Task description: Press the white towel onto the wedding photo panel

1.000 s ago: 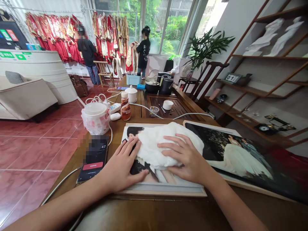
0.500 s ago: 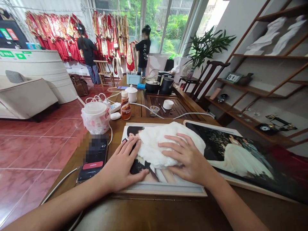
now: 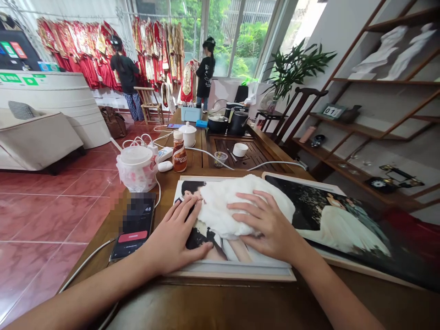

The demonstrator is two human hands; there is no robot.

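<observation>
A white fluffy cloth (image 3: 220,206) lies bunched across a framed photo print (image 3: 247,270) on the wooden table. My right hand (image 3: 264,220) rests on top of the cloth with its fingers spread, its thumb along the near edge. Flat on the left part of the print is my left hand (image 3: 178,231), fingers stretched out, their tips close to the cloth's left edge. Much of the picture is hidden beneath the cloth and hands. A second framed photo (image 3: 350,229) lies to the right, partly overlapped by the cloth.
Left of the print lie a phone (image 3: 134,227) and its cable. Behind are a bagged white tub (image 3: 136,167), a coffee bottle (image 3: 179,153), a lidded white cup (image 3: 187,135) and a tea tray (image 3: 261,153). Two people stand near hanging garments (image 3: 75,50). Shelves (image 3: 371,130) line the right.
My right hand and the cloth have shifted very slightly to the right. My left hand stays in place. A person in the background has moved an arm, and the phone's number went from 47 to 48.
</observation>
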